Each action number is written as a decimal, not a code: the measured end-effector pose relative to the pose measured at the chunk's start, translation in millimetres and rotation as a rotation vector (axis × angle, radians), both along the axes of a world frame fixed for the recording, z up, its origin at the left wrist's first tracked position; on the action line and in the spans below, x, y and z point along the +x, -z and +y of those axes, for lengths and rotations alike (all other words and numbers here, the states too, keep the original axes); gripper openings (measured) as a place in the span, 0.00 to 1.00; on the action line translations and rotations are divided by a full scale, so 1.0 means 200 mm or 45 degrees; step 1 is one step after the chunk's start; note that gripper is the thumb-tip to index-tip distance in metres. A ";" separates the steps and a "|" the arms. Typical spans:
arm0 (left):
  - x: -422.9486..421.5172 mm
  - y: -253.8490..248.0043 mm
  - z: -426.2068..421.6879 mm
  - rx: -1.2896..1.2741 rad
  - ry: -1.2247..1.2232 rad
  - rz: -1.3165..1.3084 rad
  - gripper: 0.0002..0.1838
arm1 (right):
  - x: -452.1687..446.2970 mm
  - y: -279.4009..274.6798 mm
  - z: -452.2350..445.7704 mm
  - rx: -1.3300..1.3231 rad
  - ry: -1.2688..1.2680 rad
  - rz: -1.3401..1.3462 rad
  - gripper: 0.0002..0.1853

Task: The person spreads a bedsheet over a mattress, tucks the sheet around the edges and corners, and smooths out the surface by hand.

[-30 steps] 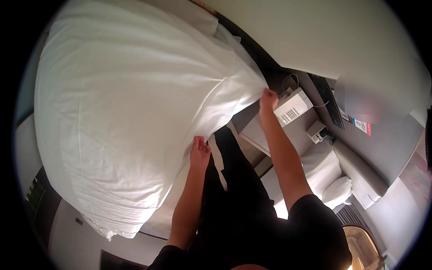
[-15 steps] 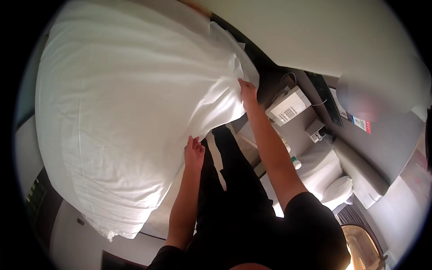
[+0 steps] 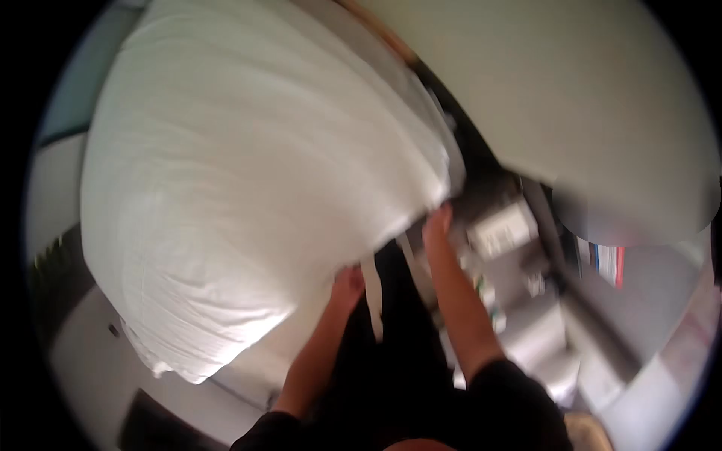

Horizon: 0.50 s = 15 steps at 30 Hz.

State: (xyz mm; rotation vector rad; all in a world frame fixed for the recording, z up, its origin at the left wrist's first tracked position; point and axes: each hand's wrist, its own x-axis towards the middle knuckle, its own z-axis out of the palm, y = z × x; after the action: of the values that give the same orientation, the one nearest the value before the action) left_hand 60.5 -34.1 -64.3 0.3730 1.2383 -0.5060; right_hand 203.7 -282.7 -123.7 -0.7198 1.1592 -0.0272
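A large white bed sheet (image 3: 248,158) covers the bed and fills the left and middle of the view, mostly smooth with creases along its lower left edge. My left hand (image 3: 348,284) is closed at the near edge of the sheet, its fingers curled and blurred. My right hand (image 3: 438,222) pinches the sheet's near edge close to its right corner, beside the nightstand. Both arms reach forward, and my dark trousers (image 3: 395,286) show between them. Motion smears the fingertips.
Right of the bed, a white box-shaped device (image 3: 502,229) rests on a dark surface. Small bottles (image 3: 492,304) and a pale seat (image 3: 538,331) are nearer me. A wall (image 3: 571,83) rises at upper right, with a coloured card (image 3: 609,264) below it.
The view has shifted, so bed and hands sit lower and farther right. Creases near my right hand have smoothed out. Both hands stay at the sheet's edge.
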 end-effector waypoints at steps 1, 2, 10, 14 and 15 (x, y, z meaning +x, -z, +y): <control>0.02 -0.10 0.01 0.121 0.068 0.024 0.07 | -0.09 0.00 0.04 0.300 -0.029 -0.140 0.18; -0.06 -0.13 0.05 0.143 0.118 0.072 0.08 | -0.17 0.00 0.08 0.578 -0.085 -0.235 0.20; -0.05 -0.14 0.05 0.493 0.147 0.134 0.15 | -0.05 0.21 0.14 0.328 -0.108 -0.078 0.16; -0.18 -0.08 0.04 0.677 0.358 0.058 0.16 | -0.19 0.39 -0.16 -0.088 -0.145 0.593 0.07; -0.20 -0.10 0.05 0.700 0.347 0.035 0.16 | -0.17 0.33 -0.15 -0.090 -0.131 0.591 0.06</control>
State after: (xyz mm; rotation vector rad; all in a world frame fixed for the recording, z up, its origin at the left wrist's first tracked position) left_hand 21.2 -23.4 -43.6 1.0123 1.3516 -0.3944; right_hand 170.6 -313.6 -190.0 -0.8746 1.5664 0.1956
